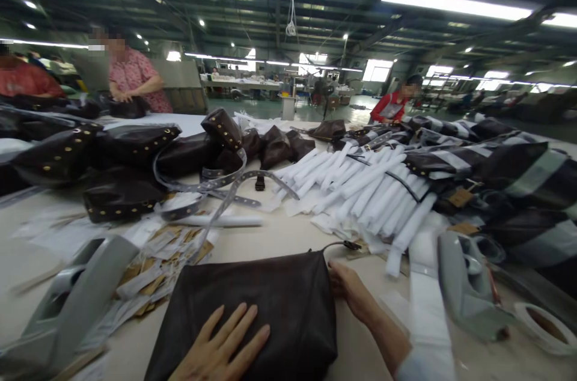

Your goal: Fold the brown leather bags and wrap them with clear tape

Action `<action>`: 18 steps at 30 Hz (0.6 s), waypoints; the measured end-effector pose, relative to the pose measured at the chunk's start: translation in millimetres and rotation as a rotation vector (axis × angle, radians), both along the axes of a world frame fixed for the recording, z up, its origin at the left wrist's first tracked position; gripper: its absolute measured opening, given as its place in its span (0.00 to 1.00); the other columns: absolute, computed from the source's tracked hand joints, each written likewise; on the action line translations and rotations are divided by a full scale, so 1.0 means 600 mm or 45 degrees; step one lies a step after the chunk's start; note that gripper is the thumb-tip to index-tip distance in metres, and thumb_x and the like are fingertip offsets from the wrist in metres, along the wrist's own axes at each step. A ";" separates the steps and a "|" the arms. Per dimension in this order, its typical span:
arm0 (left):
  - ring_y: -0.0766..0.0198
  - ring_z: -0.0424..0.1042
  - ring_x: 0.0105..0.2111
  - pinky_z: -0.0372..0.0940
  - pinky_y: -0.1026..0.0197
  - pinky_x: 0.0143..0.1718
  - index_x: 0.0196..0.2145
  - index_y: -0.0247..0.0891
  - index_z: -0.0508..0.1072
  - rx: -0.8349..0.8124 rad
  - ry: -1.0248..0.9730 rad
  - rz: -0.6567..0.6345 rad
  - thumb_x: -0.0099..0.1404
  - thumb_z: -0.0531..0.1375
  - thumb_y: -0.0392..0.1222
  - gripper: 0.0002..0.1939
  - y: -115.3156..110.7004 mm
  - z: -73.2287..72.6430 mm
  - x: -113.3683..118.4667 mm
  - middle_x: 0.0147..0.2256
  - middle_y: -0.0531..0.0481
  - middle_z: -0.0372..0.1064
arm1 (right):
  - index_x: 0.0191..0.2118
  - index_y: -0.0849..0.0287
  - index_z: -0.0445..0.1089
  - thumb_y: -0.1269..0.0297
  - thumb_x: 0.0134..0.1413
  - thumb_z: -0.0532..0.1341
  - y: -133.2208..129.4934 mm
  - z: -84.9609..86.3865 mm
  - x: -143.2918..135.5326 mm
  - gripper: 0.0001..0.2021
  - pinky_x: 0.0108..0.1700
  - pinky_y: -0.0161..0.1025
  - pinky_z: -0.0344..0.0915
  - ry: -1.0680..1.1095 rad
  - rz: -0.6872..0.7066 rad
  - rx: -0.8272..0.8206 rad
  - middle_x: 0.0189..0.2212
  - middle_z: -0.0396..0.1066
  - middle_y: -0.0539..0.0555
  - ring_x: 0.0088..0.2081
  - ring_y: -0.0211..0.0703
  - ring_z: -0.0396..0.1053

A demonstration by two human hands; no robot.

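A dark brown leather bag (270, 291) lies in front of me on the pale table (252, 243). Flat on its upper face rests my left hand (229, 339), fingers spread. My right hand (345, 285) is at the bag's far right corner, its fingers bent against the edge; the fingertips are partly hidden, and I cannot make out what they grip. From that corner a thin dark strap (347, 244) with a small metal end sticks out. Left of the bag is a heap of paper tags (155, 267) with strings.
Grey tape dispensers stand left (76, 303) and right (469, 285), with a tape roll (545, 327) nearby. Rolled white paper (360, 188) is heaped beyond. Studded bags (121, 188) and a grey strap (225, 201) lie left; wrapped bags (518, 176) pile up right. Co-workers (135, 74) stand behind.
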State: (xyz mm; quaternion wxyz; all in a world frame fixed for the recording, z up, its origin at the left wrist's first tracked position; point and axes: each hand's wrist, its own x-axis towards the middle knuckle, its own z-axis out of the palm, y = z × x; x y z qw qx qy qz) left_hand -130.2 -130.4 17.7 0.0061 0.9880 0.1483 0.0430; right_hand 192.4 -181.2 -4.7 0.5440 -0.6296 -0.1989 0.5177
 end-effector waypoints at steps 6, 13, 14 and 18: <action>0.47 0.53 0.60 0.51 0.43 0.58 0.64 0.54 0.39 -0.164 0.061 0.045 0.55 0.61 0.38 0.46 -0.010 0.021 0.009 0.62 0.45 0.47 | 0.43 0.57 0.67 0.49 0.38 0.64 0.040 0.001 0.004 0.25 0.36 0.36 0.64 -0.014 -0.155 0.120 0.37 0.72 0.53 0.38 0.42 0.70; 0.45 0.43 0.63 0.38 0.35 0.60 0.63 0.48 0.48 -0.545 0.228 0.251 0.50 0.65 0.40 0.47 -0.044 0.084 0.028 0.64 0.41 0.41 | 0.36 0.59 0.69 0.48 0.30 0.62 -0.022 -0.022 -0.003 0.25 0.46 0.47 0.62 -0.314 -0.127 -0.054 0.35 0.72 0.58 0.44 0.56 0.67; 0.43 0.44 0.63 0.38 0.35 0.60 0.63 0.47 0.50 -0.626 0.182 0.245 0.49 0.67 0.43 0.47 -0.039 0.092 0.029 0.64 0.40 0.42 | 0.35 0.59 0.70 0.48 0.28 0.62 -0.031 -0.032 0.004 0.24 0.50 0.48 0.60 -0.395 -0.117 -0.084 0.36 0.73 0.58 0.47 0.58 0.65; 0.56 0.67 0.51 0.58 0.55 0.55 0.52 0.45 0.68 -0.926 -0.360 0.486 0.58 0.61 0.44 0.23 0.022 0.105 0.013 0.51 0.48 0.68 | 0.40 0.54 0.71 0.41 0.35 0.56 -0.050 -0.094 0.039 0.27 0.55 0.50 0.59 -0.854 0.020 -0.153 0.44 0.72 0.55 0.50 0.57 0.66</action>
